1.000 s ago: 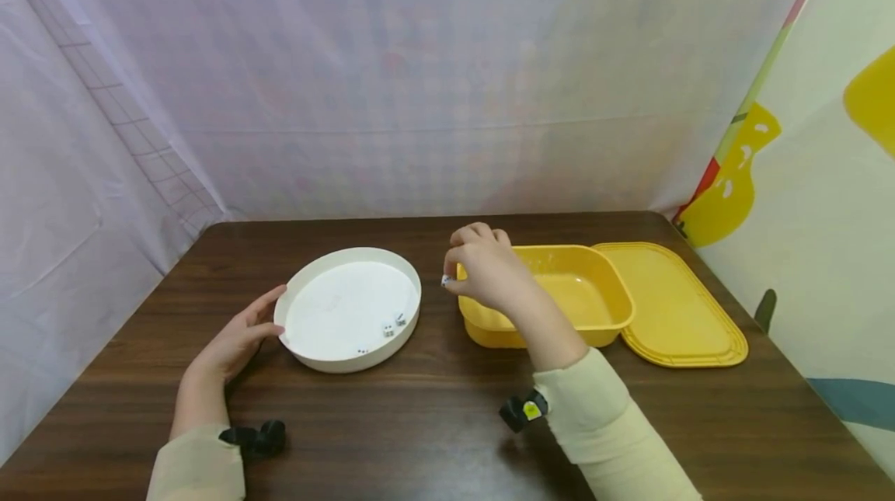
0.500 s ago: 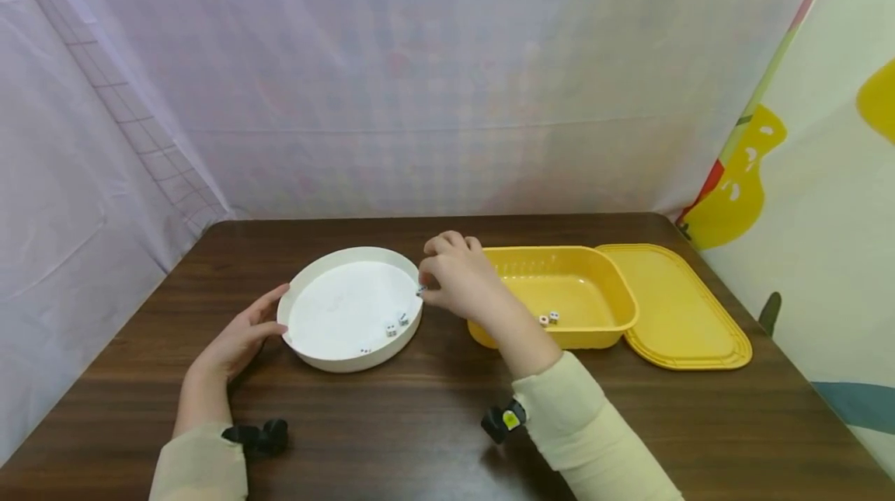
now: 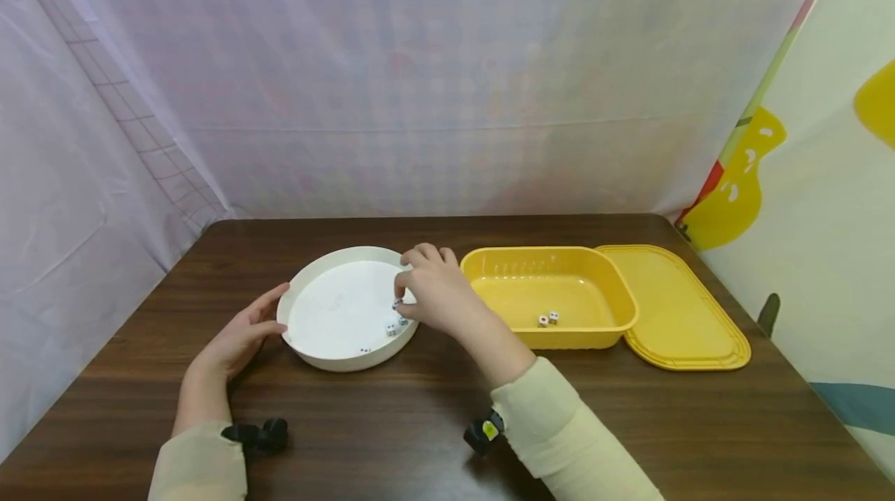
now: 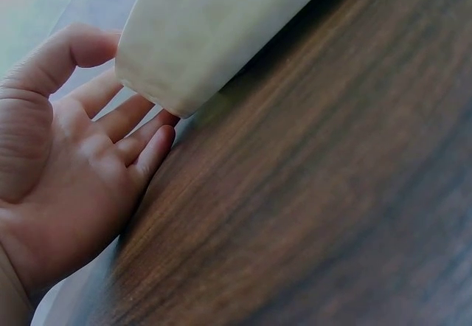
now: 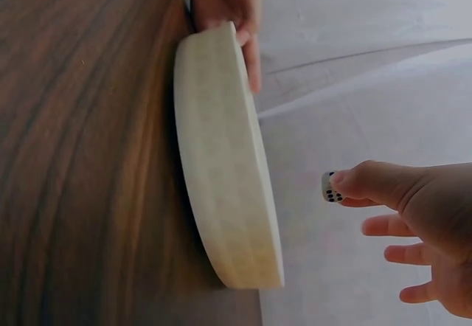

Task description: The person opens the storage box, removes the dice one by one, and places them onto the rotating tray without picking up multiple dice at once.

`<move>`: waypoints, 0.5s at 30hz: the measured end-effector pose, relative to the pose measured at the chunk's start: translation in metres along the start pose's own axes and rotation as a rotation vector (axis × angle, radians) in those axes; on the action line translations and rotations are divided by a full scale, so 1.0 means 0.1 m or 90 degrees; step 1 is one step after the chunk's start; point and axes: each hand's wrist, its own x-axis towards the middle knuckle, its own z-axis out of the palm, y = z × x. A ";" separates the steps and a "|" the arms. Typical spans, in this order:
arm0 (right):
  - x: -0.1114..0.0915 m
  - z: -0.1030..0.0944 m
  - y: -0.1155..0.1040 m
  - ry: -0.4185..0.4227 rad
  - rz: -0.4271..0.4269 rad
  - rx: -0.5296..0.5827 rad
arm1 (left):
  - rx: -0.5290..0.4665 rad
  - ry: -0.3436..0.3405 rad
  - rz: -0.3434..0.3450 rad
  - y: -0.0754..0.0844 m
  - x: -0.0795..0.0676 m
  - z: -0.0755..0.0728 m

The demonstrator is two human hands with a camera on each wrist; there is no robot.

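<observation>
- Right hand (image 3: pixel 437 293) pinches 1 die (image 5: pixel 330 186) above the white tray (image 3: pixel 336 295); a low release should limit bouncing.
- Left hand (image 3: pixel 239 338), spread, touches its side; light pressure should steady it.

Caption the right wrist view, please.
Right hand pinching a white dark-dotted die above a shallow round white tray.

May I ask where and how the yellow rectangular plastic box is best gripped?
I would pinch the near long rim of the yellow rectangular plastic box, coming from the person's side, right of the two small white dice: it sits upright with raised walls, and the flat yellow plastic lid crowds its right end.
</observation>
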 end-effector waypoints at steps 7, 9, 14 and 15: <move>0.07 0.09 -0.15 -0.025 0.003 0.009 | -0.004 -0.001 0.002 0.00 0.00 0.00; 0.08 0.12 -0.18 -0.026 0.002 0.011 | -0.005 0.000 0.001 0.01 0.00 0.00; 0.10 0.19 -0.25 -0.023 -0.004 -0.003 | -0.006 0.004 -0.001 0.01 0.00 0.00; 0.10 0.21 -0.26 -0.022 -0.005 -0.007 | -0.006 0.004 -0.002 0.01 0.00 0.00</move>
